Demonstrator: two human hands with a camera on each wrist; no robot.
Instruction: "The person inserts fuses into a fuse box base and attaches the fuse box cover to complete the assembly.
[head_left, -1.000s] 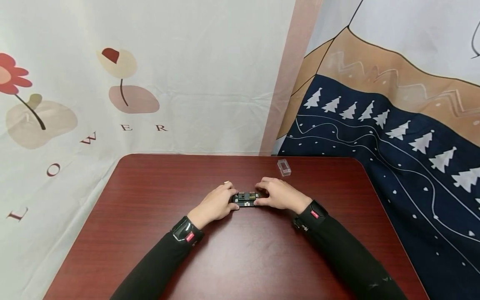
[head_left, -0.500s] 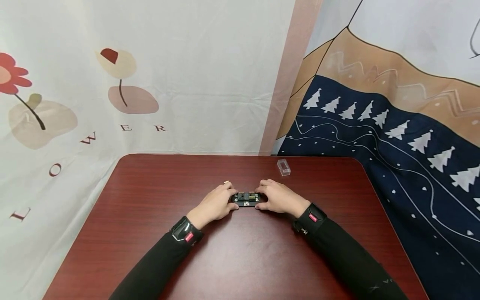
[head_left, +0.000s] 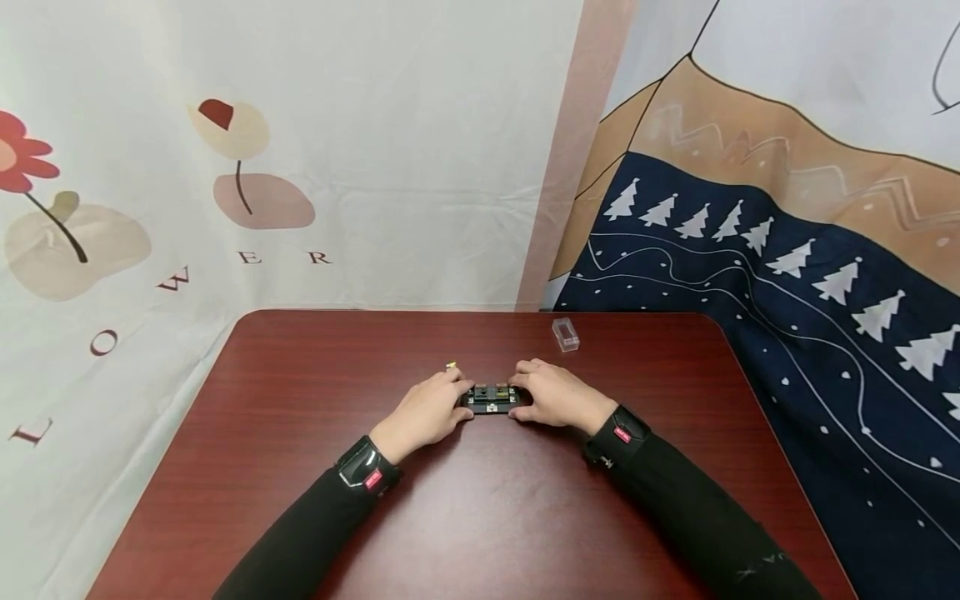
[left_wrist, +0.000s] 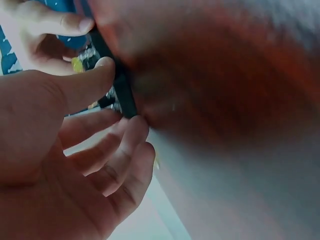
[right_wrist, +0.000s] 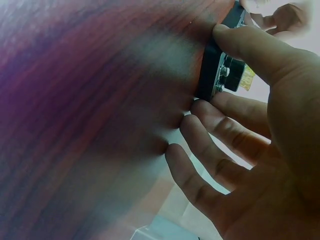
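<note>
A small black block (head_left: 492, 399) with metal screws and raised dark parts on top lies on the reddish-brown table. At its left end, my left hand (head_left: 426, 410) holds it, thumb on the near side and fingers on the far side. The other end is between the thumb and fingers of my right hand (head_left: 562, 395). In the right wrist view, the block's black base (right_wrist: 211, 70) rests on the wood, and a part with a yellow label (right_wrist: 247, 77) stands up from it. Just past my left fingertips is a tiny yellow piece (head_left: 452, 365), too small to identify.
A clear plastic box (head_left: 566, 334) stands near the table's far edge, beyond my right hand. Behind the table (head_left: 480, 517) hang a white cloth (head_left: 420, 167) with printed flowers and a navy cloth (head_left: 675, 267) with white trees.
My right hand has shifted its fingers slightly to the block's right end, uncovering more of its top. The left hand keeps its hold, and the block stays about where it was.
</note>
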